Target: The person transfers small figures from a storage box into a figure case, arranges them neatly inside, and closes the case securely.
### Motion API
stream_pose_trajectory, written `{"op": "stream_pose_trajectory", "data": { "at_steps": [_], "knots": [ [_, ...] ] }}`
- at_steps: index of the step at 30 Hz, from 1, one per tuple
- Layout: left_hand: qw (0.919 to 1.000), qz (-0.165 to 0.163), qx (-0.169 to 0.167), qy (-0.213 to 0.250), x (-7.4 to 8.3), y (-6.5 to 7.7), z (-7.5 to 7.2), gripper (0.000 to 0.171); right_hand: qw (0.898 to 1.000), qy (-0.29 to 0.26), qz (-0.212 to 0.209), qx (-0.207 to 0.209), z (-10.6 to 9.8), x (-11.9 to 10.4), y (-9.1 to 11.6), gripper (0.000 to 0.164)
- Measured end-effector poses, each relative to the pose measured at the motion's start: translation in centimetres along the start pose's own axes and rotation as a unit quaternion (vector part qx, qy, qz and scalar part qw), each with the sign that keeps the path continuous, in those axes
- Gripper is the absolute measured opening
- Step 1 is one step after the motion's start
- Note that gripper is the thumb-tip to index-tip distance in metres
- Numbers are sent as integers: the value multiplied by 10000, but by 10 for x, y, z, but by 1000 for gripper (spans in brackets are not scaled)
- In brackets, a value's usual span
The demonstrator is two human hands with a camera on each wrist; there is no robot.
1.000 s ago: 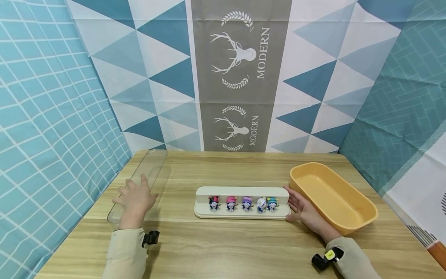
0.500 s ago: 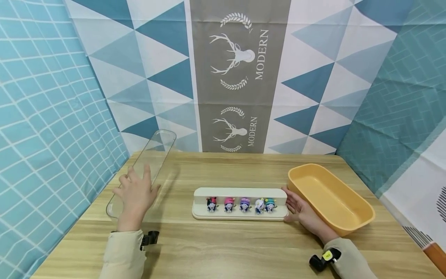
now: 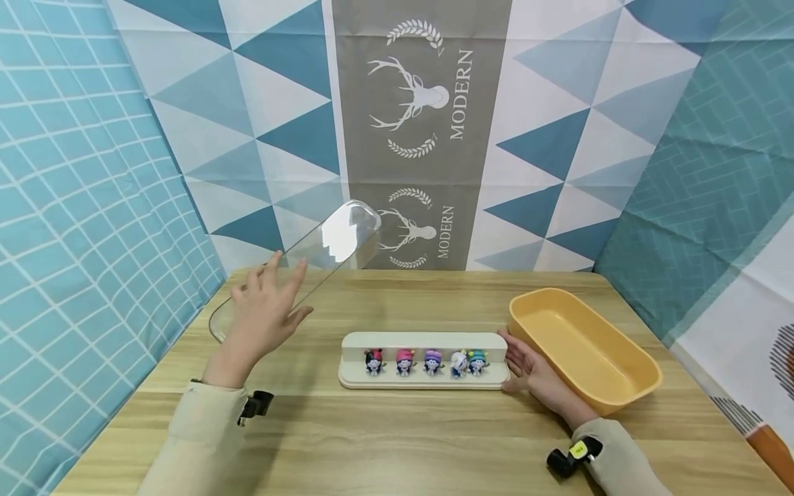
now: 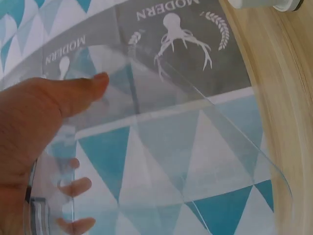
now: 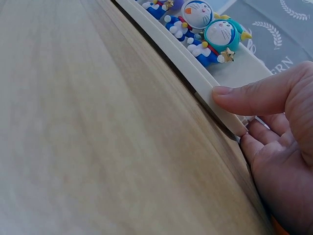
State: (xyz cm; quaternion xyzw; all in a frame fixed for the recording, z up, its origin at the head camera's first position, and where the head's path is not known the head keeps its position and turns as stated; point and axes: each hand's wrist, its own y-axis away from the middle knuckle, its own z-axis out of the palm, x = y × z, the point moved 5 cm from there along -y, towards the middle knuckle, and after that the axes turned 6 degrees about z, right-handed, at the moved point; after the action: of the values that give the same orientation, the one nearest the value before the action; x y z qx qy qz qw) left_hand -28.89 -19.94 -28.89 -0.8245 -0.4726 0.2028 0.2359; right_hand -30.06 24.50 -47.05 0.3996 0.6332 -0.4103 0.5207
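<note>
My left hand (image 3: 263, 318) grips a long clear plastic cover (image 3: 340, 234) and holds it tilted, its far end raised against the backdrop. In the left wrist view, the thumb (image 4: 85, 93) lies on one side of the cover and fingertips (image 4: 78, 186) show on the other. At the right end of a cream-coloured display stand (image 3: 428, 339), my right hand (image 3: 538, 377) has its thumb on the rim and its fingers curled at the end. Several small figurines in coloured hats stand in a row on the stand, a white-hatted figurine (image 3: 459, 364) close beside a teal-hatted figurine (image 3: 477, 363).
A yellow-orange oblong tub (image 3: 583, 344) stands on the wooden table (image 3: 397, 441), just right of my right hand. Patterned cloth backdrops (image 3: 422, 96) rise behind the table and along both sides.
My left hand has lifted the clear cover and moved it rightward, tilting its far end up and toward the middle. The right hand stays at the stand's end.
</note>
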Motion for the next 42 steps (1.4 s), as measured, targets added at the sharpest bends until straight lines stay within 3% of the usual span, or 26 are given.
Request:
{"op": "stream_pose_trajectory", "data": {
  "at_steps": [10, 15, 18, 27, 34, 42],
  "knots": [
    [9920, 1163, 192, 451, 18, -16, -6, 85, 9998, -9, 171, 69, 1, 1, 1, 101],
    [9843, 1621, 96, 691, 27, -24, -11, 84, 9999, -6, 113, 39, 0, 2, 0, 101],
    [9800, 1793, -128, 853, 33, -28, -11, 82, 10000, -30, 55, -3, 0, 3, -1, 101],
    [9637, 2137, -899, 1327, 50, -39, -10, 78, 9999, -101, -34, -78, 2, 1, -3, 102],
    [9509, 2126, -1389, 1770, 62, -47, -7, 79, 10000, -19, 47, -29, 3, 1, -2, 102],
    [9363, 2245, -1892, 1927, 75, -60, 2, 79, 10000, -26, 15, -38, 1, -1, 0, 102]
  ]
}}
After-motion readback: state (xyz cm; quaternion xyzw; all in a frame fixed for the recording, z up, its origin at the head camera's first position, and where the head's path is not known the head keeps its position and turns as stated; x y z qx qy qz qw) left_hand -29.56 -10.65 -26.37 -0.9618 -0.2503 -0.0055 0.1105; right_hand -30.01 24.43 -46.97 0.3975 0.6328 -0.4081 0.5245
